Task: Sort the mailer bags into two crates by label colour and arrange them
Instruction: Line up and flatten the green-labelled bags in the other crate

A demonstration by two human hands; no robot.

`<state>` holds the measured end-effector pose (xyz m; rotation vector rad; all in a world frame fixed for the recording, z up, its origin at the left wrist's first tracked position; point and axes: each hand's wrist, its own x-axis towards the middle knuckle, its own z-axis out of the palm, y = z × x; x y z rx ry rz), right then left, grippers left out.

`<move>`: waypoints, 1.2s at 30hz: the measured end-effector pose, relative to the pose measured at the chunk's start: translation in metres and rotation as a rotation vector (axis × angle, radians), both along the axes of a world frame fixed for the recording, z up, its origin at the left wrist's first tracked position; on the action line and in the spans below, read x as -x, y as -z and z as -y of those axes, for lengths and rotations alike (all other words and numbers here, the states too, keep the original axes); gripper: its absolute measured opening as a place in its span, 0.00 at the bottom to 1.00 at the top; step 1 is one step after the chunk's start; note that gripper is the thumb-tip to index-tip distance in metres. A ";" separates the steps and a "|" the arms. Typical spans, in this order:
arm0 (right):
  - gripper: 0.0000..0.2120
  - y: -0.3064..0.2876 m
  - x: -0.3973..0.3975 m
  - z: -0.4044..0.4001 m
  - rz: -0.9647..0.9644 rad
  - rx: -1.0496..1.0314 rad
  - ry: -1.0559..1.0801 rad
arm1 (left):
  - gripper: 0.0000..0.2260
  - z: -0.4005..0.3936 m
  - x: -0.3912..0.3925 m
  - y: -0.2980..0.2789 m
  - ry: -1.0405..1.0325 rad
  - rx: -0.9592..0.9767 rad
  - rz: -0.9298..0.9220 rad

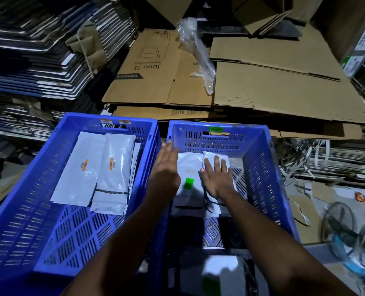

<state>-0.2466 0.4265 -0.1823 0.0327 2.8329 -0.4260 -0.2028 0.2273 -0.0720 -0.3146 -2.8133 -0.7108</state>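
Hands both flat and holding nothing, right hand (pixel 216 178) pressing a white mailer bag (pixel 214 159) inside the right crate (pixel 260 167), left hand (pixel 166 165) beside a green-labelled bag (pixel 188 174), orange-labelled bags (pixel 96 167) in the left crate (pixel 38 189).

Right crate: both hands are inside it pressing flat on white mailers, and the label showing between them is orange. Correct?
Not quite. In the head view the label between the left hand and the right hand in the right crate is green, not orange. Orange labels appear only on the mailers in the left crate.
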 end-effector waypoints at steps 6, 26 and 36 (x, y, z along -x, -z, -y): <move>0.29 0.008 0.012 0.000 -0.081 0.011 -0.027 | 0.32 -0.003 -0.001 -0.001 -0.028 -0.002 -0.002; 0.26 -0.010 -0.008 -0.012 -0.128 0.180 0.027 | 0.30 -0.006 0.004 -0.015 -0.041 0.044 0.177; 0.28 0.012 -0.064 -0.005 -0.061 0.013 0.023 | 0.36 -0.011 -0.002 -0.024 -0.134 0.017 0.227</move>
